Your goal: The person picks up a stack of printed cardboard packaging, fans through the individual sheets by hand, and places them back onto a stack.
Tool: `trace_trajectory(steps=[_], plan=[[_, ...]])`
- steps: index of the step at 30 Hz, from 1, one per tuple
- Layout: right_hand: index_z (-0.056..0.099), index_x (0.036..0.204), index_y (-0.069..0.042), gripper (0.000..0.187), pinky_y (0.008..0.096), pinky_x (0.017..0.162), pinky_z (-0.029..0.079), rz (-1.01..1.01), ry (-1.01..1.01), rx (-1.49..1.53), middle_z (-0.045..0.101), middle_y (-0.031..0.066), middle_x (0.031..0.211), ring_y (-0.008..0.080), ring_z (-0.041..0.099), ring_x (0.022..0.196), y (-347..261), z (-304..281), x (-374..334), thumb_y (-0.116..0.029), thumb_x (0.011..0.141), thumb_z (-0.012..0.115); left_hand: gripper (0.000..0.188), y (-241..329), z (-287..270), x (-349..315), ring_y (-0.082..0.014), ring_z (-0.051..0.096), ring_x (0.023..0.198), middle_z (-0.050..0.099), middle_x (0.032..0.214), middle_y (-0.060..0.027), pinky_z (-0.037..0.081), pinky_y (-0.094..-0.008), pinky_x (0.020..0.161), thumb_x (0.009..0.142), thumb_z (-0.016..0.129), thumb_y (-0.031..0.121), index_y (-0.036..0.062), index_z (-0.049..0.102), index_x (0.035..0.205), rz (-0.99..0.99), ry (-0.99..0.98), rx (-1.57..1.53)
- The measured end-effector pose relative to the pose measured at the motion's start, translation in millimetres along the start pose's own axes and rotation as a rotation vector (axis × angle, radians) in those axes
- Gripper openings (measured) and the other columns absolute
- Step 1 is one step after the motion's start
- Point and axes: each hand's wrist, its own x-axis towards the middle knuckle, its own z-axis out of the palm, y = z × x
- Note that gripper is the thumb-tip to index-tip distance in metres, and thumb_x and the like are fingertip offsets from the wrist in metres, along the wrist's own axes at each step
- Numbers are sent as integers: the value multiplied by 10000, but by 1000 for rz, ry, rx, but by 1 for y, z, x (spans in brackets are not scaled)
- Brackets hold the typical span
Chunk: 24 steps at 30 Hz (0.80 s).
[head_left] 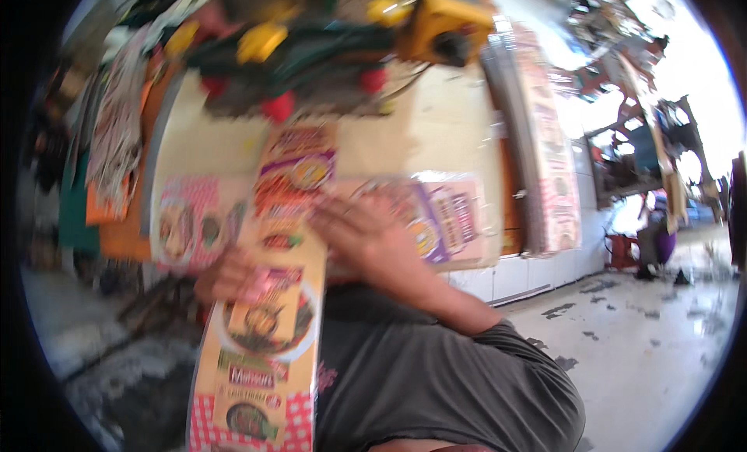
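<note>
A long printed strip (268, 249), tan with food pictures and red checks, runs from a green machine (288, 70) down past the table's front edge beside my leg. My left hand (229, 277) is closed on the strip's left edge, with part of the fingers hidden under it. My right hand (362, 238) lies on the strip's right edge, fingers stretched out and fairly flat. Under both hands, a second printed sheet (459, 218) lies crosswise on the table. The machine has yellow and red knobs and is blurred.
A cream tabletop (443, 133) carries the machine, with a yellow box-shaped part (447, 24) at its right. Stacked printed strips (548, 156) stand at the right edge. More bundled strips (117, 133) hang at the left. Metal racks (646, 140) stand farther right over a stained floor.
</note>
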Motion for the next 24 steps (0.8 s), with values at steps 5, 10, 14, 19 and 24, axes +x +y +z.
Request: trace_trajectory(steps=[5, 10, 14, 19, 24], plan=[[642, 1257, -76, 543, 416, 1001, 478, -68, 102, -28, 629, 116, 1324, 260, 578, 1264, 0, 0, 3, -249, 756, 757, 156, -21, -15, -9, -108, 669, 876, 702, 903, 29, 420, -315, 927, 874, 739, 77, 153, 605, 899, 108, 4, 0], [652, 1228, -91, 519, 417, 945, 478, -63, 212, 27, 648, 88, 1245, 242, 598, 1179, -6, 9, 5, -300, 769, 777, 159, -19, -9, -18, -75, 631, 814, 671, 854, 55, 396, -296, 928, 905, 690, 82, 170, 568, 853, 109, 260, 37], [649, 1219, -85, 504, 423, 918, 468, -59, 166, 156, 642, 86, 1216, 264, 594, 1149, -12, 0, 6, -360, 814, 769, 181, -15, 19, -12, -53, 595, 763, 642, 816, 70, 376, -284, 927, 937, 642, 97, 180, 535, 818, 60, 693, 37], [647, 1175, -56, 421, 435, 908, 472, -138, 262, 278, 634, 105, 1209, 299, 586, 1079, -12, -8, 16, -318, 862, 749, 266, 1, 0, 2, -26, 470, 622, 512, 650, 94, 338, -269, 899, 1018, 495, 159, 200, 438, 761, 197, 939, -540], [611, 1275, -43, 393, 392, 906, 489, 97, 365, 281, 633, 133, 1208, 297, 597, 1088, 8, -30, 16, -228, 940, 698, 235, 17, -58, -9, -19, 482, 609, 474, 563, 103, 348, -248, 877, 1011, 512, 142, 183, 484, 782, 319, 784, -924]])
